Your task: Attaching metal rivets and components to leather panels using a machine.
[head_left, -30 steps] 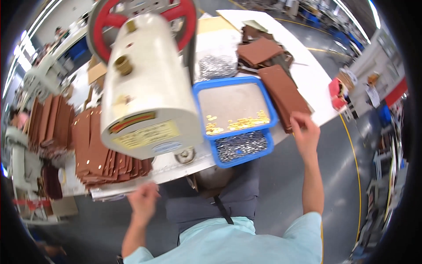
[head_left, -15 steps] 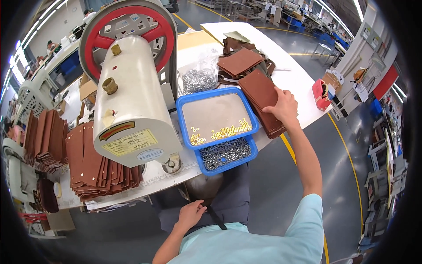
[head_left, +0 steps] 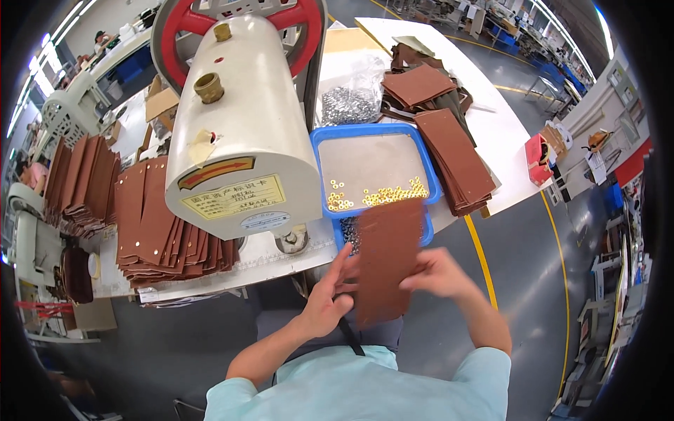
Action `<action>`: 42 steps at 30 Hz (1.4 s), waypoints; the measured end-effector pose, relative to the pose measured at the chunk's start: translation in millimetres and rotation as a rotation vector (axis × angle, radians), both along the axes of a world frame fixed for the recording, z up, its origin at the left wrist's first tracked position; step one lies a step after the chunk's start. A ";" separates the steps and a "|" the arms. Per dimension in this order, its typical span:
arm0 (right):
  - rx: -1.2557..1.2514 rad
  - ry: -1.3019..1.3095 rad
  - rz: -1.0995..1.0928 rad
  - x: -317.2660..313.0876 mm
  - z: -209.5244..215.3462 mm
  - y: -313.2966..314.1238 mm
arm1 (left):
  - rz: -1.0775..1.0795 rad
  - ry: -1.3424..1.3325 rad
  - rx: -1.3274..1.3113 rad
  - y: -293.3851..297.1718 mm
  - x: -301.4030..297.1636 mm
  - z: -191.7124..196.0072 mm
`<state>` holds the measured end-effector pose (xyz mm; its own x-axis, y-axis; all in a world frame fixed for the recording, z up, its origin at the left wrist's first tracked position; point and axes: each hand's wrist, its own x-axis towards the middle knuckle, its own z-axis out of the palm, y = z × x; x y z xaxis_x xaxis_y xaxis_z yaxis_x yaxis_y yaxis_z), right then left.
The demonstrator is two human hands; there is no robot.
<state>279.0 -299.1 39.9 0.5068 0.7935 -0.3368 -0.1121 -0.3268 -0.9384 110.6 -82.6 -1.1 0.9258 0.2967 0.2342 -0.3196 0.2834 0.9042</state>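
Note:
A brown leather panel (head_left: 387, 259) hangs upright in front of me, blurred a little by motion. My right hand (head_left: 444, 275) pinches its right edge between thumb and fingers. At the panel's left edge is my left hand (head_left: 328, 302), fingers apart and not visibly gripping it. Behind the panel, a blue tray (head_left: 365, 132) holds small gold-coloured rings (head_left: 400, 194). Partly hidden by the panel, a second blue tray (head_left: 427, 231) contains small dark metal pieces (head_left: 349, 235). To the right lies a stack of similar brown panels (head_left: 460, 158).
A large cream press machine (head_left: 242, 119) with a red flywheel (head_left: 179, 31) stands left of the trays. Fanned brown panels with studs (head_left: 168, 231) lie beside it. Behind the trays sit a clear bag of metal parts (head_left: 347, 105) and more leather pieces (head_left: 419, 85).
My right hand has left the right-hand stack and brought a panel to the front of my body. My left hand has risen from my lap to it. The view has shifted.

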 end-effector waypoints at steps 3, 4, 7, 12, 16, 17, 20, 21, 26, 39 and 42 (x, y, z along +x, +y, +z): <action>-0.055 0.011 0.179 -17.7 -13.3 21.3 | 0.081 0.251 0.156 9.7 -8.2 -12.2; -0.072 -0.092 0.383 -4.4 -6.8 27.9 | 0.084 0.257 0.157 11.7 -10.2 -13.3; -0.034 -0.418 0.398 45.9 16.6 69.6 | 0.138 0.359 0.148 18.1 -24.8 -17.0; -0.159 -0.711 -0.085 113.2 -6.5 130.0 | -0.047 0.506 -0.136 24.8 -25.9 -24.0; -0.301 -0.926 0.066 125.3 -28.2 157.0 | 0.073 0.438 -0.183 21.4 -24.3 -13.7; -0.341 -0.922 0.076 126.1 -24.5 160.9 | 0.100 0.434 -0.212 21.7 -23.6 -12.2; -0.384 -0.948 0.129 130.3 -18.5 163.7 | 0.137 0.437 -0.230 26.9 -19.2 -20.4; -0.415 -1.042 0.113 128.7 -19.5 164.5 | 0.105 0.470 -0.215 29.6 -18.7 -25.4; -0.116 -1.126 -0.074 96.2 -19.0 153.6 | 0.064 0.520 -0.172 31.6 -13.6 -29.6; 0.239 -1.035 -0.035 -34.2 -18.3 104.6 | 0.006 0.426 -0.189 20.6 -11.1 -11.2; 0.210 -0.956 -0.035 -36.3 -23.8 99.4 | 0.008 0.416 -0.109 19.7 -11.5 -14.9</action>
